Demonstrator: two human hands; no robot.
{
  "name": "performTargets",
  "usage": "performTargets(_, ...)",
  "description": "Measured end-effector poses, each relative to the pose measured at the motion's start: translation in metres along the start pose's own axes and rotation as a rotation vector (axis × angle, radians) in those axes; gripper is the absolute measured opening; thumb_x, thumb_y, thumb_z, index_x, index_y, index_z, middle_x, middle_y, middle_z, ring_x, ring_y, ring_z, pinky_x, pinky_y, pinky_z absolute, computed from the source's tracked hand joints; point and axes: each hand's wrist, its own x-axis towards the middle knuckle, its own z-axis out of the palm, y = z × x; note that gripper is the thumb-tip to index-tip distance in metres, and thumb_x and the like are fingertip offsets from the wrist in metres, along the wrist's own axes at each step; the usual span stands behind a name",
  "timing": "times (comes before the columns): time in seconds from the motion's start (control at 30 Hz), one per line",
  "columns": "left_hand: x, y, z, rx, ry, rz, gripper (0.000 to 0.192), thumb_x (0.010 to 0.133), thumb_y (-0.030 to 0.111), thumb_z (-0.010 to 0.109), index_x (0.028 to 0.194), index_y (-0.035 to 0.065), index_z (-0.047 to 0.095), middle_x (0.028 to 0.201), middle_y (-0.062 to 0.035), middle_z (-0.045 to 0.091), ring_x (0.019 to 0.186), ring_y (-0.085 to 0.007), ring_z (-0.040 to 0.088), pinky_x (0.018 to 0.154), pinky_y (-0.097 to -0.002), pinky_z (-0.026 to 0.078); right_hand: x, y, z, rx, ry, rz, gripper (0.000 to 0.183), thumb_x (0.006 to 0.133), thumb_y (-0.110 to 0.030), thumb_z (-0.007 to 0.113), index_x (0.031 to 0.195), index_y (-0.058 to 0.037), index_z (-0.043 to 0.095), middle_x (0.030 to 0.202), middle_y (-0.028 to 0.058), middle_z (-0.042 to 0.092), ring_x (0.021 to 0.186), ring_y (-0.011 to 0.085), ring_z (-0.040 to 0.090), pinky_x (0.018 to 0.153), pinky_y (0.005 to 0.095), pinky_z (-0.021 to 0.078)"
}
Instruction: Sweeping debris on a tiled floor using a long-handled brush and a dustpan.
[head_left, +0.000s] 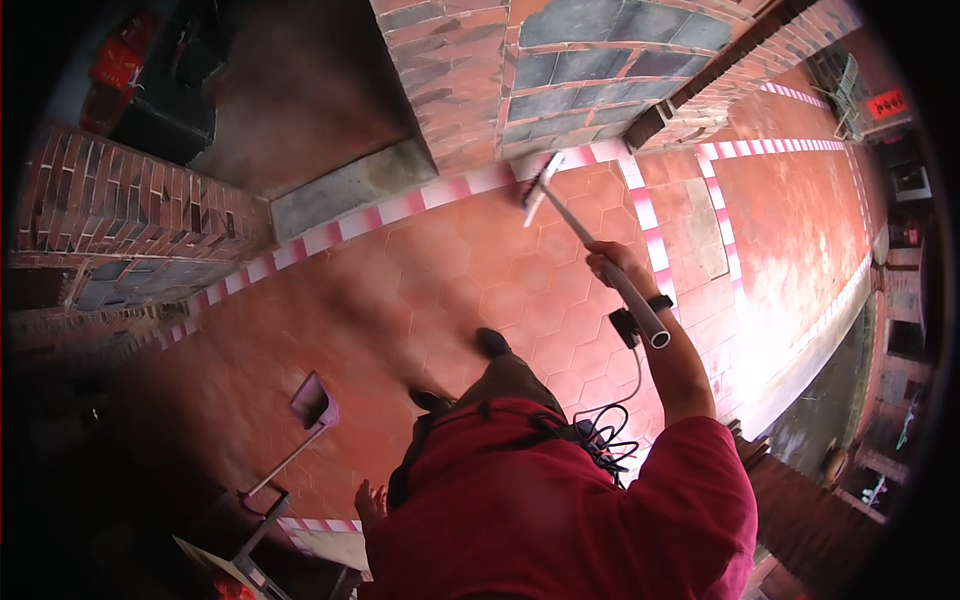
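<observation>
My right hand (616, 264) grips the pole of a push broom (568, 214), its arm stretched forward. The pole's hollow near end sticks out behind my wrist, over a black strap. At the far end, the broom's head (541, 189), pale with dark bristles, is down at the striped tile border by the brick wall. My left hand (371, 499) hangs low beside my body, partly hidden by my red shirt, with loosely spread fingers and nothing seen in them. To its left, a long-handled dustpan (315, 401) stands on the red hexagonal floor tiles (442, 262).
A doorway with a stone sill (352, 187) opens between brick walls ahead. Beyond it sits a dark box-like object (165, 124). Furniture (259, 532) stands at lower left. A sunken grey area (817, 405) lies right. A looped black cable (607, 442) hangs at my waist.
</observation>
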Motion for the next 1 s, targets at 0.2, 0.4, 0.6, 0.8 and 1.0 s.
performTargets(0.2,-0.068,0.009,0.036,0.256,0.084,-0.012,0.051,0.081,0.025,0.061,0.125,0.0118,0.038,0.123,-0.0124,0.039,0.097,-0.0278,0.052,0.084,-0.0411,0.044,0.039,-0.054,-0.073,-0.533,0.231,-0.415,0.019,0.079,-0.012,0.058,0.08,0.0074,0.056,0.057,0.0095,0.054,0.049,0.018,0.056,0.043,0.0267,0.0437)
performTargets(0.4,-0.087,-0.004,0.036,0.244,0.123,0.015,0.048,0.083,0.023,0.059,0.124,0.0121,0.038,0.117,-0.0089,0.044,0.093,-0.0254,0.054,0.082,-0.04,0.044,0.123,-0.051,-0.029,-2.687,0.076,-0.656,0.006,0.064,-0.014,0.065,0.064,-0.008,0.065,0.061,0.0082,0.061,0.059,0.0228,0.061,0.048,0.0367,0.0468)
performTargets(0.6,-0.091,-0.009,0.053,0.267,0.104,-0.004,0.048,0.083,0.024,0.059,0.124,0.0119,0.038,0.115,-0.0081,0.045,0.093,-0.0253,0.054,0.083,-0.0393,0.043,0.056,0.013,0.0,-2.129,-0.02,-0.6,0.009,0.068,-0.008,0.063,0.075,-0.0027,0.063,0.057,0.0078,0.056,0.054,0.0218,0.058,0.043,0.0355,0.0445)
performTargets(0.8,-0.1,-0.014,0.073,0.241,0.089,0.007,0.048,0.082,0.024,0.059,0.124,0.0118,0.038,0.114,-0.0073,0.046,0.094,-0.0251,0.054,0.084,-0.0386,0.043,-0.025,0.006,0.0,-1.068,0.235,-0.115,0.021,0.074,-0.003,0.061,0.093,0.0036,0.055,0.057,0.006,0.049,0.042,0.016,0.052,0.036,0.0297,0.0417)
performTargets(1.0,-0.113,-0.043,0.06,0.115,0.133,0.007,0.05,0.083,0.023,0.059,0.125,0.01,0.037,0.113,-0.0079,0.048,0.094,-0.0265,0.055,0.085,-0.0406,0.042,0.034,-0.01,-0.028,-1.196,0.487,-0.09,0.014,0.073,-0.003,0.062,0.064,0.0045,0.054,0.061,0.0099,0.056,0.047,0.0178,0.055,0.042,0.0295,0.0457)
